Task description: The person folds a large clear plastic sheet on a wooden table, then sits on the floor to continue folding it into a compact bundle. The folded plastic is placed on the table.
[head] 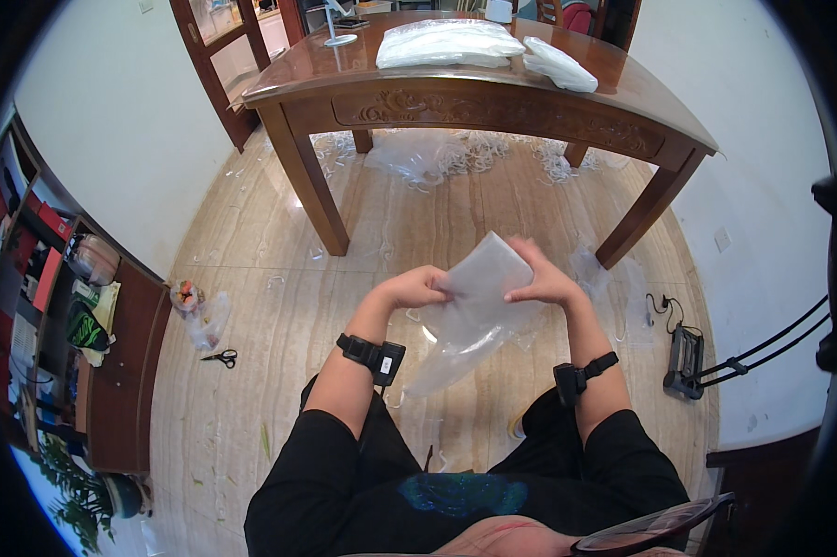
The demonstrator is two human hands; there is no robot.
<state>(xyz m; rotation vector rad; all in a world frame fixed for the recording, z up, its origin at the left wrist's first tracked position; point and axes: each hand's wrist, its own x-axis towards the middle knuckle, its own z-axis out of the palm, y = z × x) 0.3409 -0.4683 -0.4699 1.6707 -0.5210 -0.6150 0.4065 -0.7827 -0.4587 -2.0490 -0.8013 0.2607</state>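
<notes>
A clear plastic bag (484, 292) hangs between my two hands, its folded corner pointing up and its loose part trailing down toward the lower left. My left hand (422, 287) pinches the bag's left edge between thumb and fingers. On the other side, my right hand (542, 277) is at the bag's right edge, thumb in front and slightly blurred fingers behind it. Ahead on the wooden table (286, 76) lie a large stack of folded plastic bags (446, 43) and a smaller bundle of plastic bags (559, 64).
White plastic strips (484, 150) and crumpled plastic film (411, 153) litter the floor under the table. Scissors (222, 358) and a bag with fruit-like items (187, 296) lie on the left. A folding luggage cart (686, 362) leans at the right wall. A phone stand (338, 35) is on the table.
</notes>
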